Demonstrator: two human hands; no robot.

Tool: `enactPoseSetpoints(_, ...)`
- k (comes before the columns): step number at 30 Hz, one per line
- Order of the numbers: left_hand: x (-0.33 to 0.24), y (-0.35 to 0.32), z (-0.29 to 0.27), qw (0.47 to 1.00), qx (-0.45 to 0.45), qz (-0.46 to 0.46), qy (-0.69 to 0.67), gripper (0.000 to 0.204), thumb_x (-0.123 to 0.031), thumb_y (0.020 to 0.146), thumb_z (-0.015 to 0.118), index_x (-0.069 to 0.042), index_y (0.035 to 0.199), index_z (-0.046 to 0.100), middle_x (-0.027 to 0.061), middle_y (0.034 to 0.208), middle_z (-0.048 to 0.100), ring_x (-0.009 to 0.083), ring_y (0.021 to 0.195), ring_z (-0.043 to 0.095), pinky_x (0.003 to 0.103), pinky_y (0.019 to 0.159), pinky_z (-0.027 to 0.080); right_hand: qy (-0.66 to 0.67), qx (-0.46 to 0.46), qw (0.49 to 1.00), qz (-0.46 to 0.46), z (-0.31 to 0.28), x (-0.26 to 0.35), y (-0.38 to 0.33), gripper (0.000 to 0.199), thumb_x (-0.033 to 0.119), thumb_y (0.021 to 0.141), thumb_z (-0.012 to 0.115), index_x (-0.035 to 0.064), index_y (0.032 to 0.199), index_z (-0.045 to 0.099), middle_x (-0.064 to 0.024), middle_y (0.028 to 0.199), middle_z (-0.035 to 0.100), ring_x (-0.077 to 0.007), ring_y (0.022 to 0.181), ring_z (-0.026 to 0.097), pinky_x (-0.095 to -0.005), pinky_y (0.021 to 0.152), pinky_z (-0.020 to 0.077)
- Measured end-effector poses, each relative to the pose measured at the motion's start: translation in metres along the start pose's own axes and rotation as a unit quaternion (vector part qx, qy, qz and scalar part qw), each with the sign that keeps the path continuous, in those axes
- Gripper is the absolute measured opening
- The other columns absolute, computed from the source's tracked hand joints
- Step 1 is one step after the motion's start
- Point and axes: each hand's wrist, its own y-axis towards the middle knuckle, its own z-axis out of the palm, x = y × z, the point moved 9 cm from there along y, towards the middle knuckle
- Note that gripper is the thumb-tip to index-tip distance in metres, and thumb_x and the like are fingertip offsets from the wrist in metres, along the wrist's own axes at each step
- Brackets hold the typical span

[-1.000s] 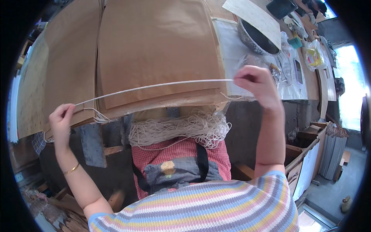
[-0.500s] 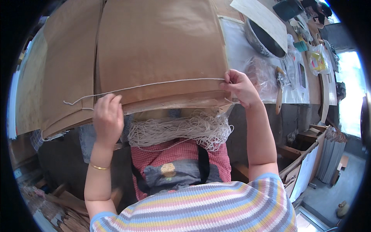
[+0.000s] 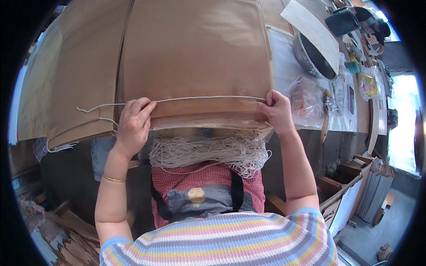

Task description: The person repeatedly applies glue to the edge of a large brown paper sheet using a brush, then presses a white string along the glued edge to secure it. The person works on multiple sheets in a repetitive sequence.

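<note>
A stack of large brown paper sheets [image 3: 195, 53] lies before me, with a narrow strip along its near edge. One white string [image 3: 204, 97] runs across that strip from side to side. My left hand [image 3: 134, 126] presses its closed fingertips on the string and the paper edge; its loose end trails left over a second brown stack [image 3: 84, 80]. At the right corner my right hand [image 3: 279, 113] pinches the string's other end against the paper. What lies under the fingertips is hidden. A thick bundle of white strings [image 3: 208, 155] rests on my lap.
Right of the stack are a grey basin [image 3: 310, 55] under a pale board [image 3: 310, 26], clear plastic bags [image 3: 306, 102] and a wooden-handled brush [image 3: 326, 117]. A wooden crate [image 3: 346, 181] stands lower right. Torn brown material [image 3: 66, 235] lies lower left.
My left hand has moved right and up onto the string and paper edge. My right fingers have closed further at the corner. The string now lies straighter; the whole view has shifted slightly.
</note>
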Motion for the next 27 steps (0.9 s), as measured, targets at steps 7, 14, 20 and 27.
enactPoseSetpoints(7,-0.004,0.016,-0.013,0.999,0.041,0.02,-0.005,0.03,-0.007,0.074,0.069,-0.001,0.103,0.066,0.0098,0.113,0.057,0.0285,0.102,0.054,0.04,0.088,0.044,-0.277,-0.011,0.861,-0.427,0.032,0.078,-0.034,0.024,-0.004,0.071,0.07,0.0044,0.094,0.071,-0.0094,0.09,0.065,-0.024,0.083,0.063,-0.0323,0.069,0.0515)
enactPoseSetpoints(14,0.053,0.017,0.0,0.973,0.022,-0.202,-0.113,0.017,-0.011,0.075,0.072,-0.001,0.087,0.064,0.0125,0.08,0.061,0.0306,0.075,0.059,0.04,0.067,0.047,-0.132,-0.012,0.984,-0.123,0.026,0.047,0.013,0.013,0.012,0.076,0.074,0.0014,0.082,0.069,-0.0091,0.075,0.062,-0.0221,0.071,0.062,-0.0317,0.064,0.0495)
enactPoseSetpoints(20,0.042,0.015,0.007,0.973,-0.071,-0.191,0.103,0.021,-0.02,0.089,0.06,-0.002,0.085,0.05,0.0168,0.083,0.058,0.0387,0.079,0.057,0.046,0.066,0.045,-0.315,-0.114,0.926,-0.174,0.036,0.047,0.005,0.018,0.014,0.079,0.071,0.005,0.093,0.064,-0.0101,0.082,0.06,-0.0293,0.079,0.062,-0.0378,0.067,0.0503)
enactPoseSetpoints(27,-0.042,0.027,0.037,0.985,0.042,-0.015,0.169,0.062,-0.036,0.085,0.062,-0.002,0.132,0.04,0.0186,0.124,0.049,0.0358,0.117,0.045,0.049,0.098,0.036,-0.309,0.025,0.891,-0.332,0.135,0.101,-0.034,0.057,0.025,0.087,0.059,0.0049,0.137,0.043,-0.0129,0.141,0.044,-0.0316,0.133,0.038,-0.047,0.112,0.0257)
